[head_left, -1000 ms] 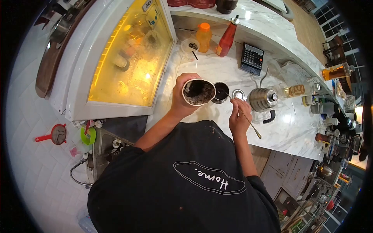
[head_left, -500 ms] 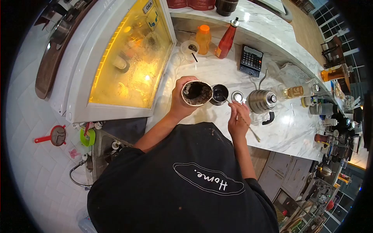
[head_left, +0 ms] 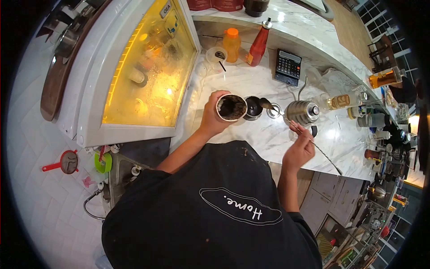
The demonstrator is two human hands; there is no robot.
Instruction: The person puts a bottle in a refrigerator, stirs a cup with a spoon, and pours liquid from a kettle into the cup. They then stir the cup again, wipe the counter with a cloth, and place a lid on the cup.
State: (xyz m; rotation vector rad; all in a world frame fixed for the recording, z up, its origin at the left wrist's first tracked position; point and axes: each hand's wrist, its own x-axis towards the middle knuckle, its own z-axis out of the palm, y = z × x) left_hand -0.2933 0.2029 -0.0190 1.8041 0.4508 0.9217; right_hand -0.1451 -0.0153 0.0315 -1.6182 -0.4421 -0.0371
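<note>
My left hand is wrapped round a white-rimmed cup with dark, powdery-looking contents. Just right of it, a dark container stands on the marble counter. In my right hand, the fingers pinch a long, thin twisted spoon. Its bowl, dark with residue, hangs by the right rim of the dark container. A small round metal lid lies behind the spoon, partly hidden by it. The steel gooseneck kettle stands beyond my right hand.
An orange-capped bottle, a red bottle, a plastic cup and a calculator stand or lie at the back. A lit glass-front cooler borders the left. A clear bottle is right of the kettle.
My right hand has moved right and towards me, drawing the spoon's bowl up out of the dark container. The cup in my left hand has shifted slightly right.
</note>
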